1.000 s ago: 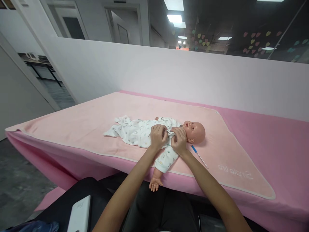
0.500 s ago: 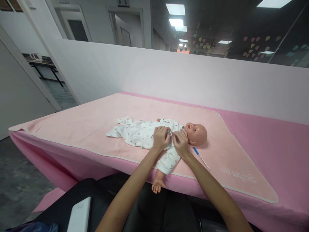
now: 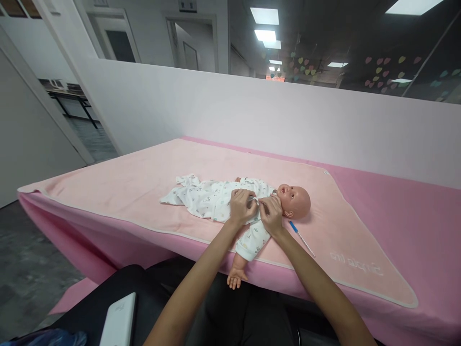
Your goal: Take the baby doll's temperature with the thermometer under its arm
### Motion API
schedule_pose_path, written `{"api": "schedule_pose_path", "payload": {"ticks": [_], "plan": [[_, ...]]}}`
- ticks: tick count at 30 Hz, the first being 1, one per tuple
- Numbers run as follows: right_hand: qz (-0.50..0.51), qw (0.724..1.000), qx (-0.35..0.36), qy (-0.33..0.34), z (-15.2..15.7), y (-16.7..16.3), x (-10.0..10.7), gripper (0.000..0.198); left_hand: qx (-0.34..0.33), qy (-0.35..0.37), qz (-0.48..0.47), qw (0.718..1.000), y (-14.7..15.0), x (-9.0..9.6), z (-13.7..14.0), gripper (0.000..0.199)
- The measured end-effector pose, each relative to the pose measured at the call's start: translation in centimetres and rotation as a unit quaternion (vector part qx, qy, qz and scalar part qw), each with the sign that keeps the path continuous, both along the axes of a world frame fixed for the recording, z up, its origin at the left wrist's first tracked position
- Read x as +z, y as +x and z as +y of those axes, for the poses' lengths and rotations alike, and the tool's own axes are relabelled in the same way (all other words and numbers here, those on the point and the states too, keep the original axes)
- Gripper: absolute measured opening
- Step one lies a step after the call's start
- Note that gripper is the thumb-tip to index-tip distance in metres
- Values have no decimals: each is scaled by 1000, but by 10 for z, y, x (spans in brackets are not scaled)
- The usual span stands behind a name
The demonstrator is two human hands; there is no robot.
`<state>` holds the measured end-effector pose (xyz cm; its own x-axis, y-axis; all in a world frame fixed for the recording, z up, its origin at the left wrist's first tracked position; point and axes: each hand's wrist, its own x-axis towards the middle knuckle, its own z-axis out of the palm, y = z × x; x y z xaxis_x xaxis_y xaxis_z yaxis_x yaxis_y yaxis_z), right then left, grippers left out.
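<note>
Peach blanket [image 3: 133, 187] under doll [image 3: 297, 201] in outfit [image 3: 207, 196]

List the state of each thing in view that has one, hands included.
Doll: on its back, one arm over the edge
Patterned outfit: worn by the doll
Left hand: pinching outfit's chest fabric
Right hand: likewise, nearer the neck
Blue-ended stick: lying flat
Peach blanket: spread out
Ceiling lights: lit

Spread over the pink cloth-draped table [image 3: 382, 211], a peach fabric blanket [image 3: 122, 182]; on that, a white-clothed plastic baby doll [image 3: 214, 197]. Lies head [image 3: 298, 202] rightward, near arm [image 3: 251, 241] past the front edge. There too, right of that arm, a slim blue-ended stick [image 3: 301, 238]. Behind the table, a white wall [image 3: 281, 120].
</note>
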<state>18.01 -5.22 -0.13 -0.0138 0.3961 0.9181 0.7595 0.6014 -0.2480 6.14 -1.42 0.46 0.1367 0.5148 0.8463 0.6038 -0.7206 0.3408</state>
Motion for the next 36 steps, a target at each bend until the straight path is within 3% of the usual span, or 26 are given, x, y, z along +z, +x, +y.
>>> {"api": "schedule_pose_path", "payload": {"ticks": [6,13,19,24,31,36], "plan": [[-16,999,19,29,-1,0,0,14,8,3,-47,999,1,1,0,7],[-26,998,26,44,-4,-1,2,15,30,-19,-39,999,-3,1,-1,7],[-35,998,27,55,-4,0,1,16,33,-23,53,998,-46,-4,2,13],[-21,997,32,63,-3,0,-1,17,81,-32,15,996,-77,-6,2,12],[-21,997,29,62,-1,-1,-3,18,47,23,100,994,-60,-6,-4,13],[-22,998,28,57,-1,-1,-5,17,48,68,90,992,-59,-7,-4,9]]}}
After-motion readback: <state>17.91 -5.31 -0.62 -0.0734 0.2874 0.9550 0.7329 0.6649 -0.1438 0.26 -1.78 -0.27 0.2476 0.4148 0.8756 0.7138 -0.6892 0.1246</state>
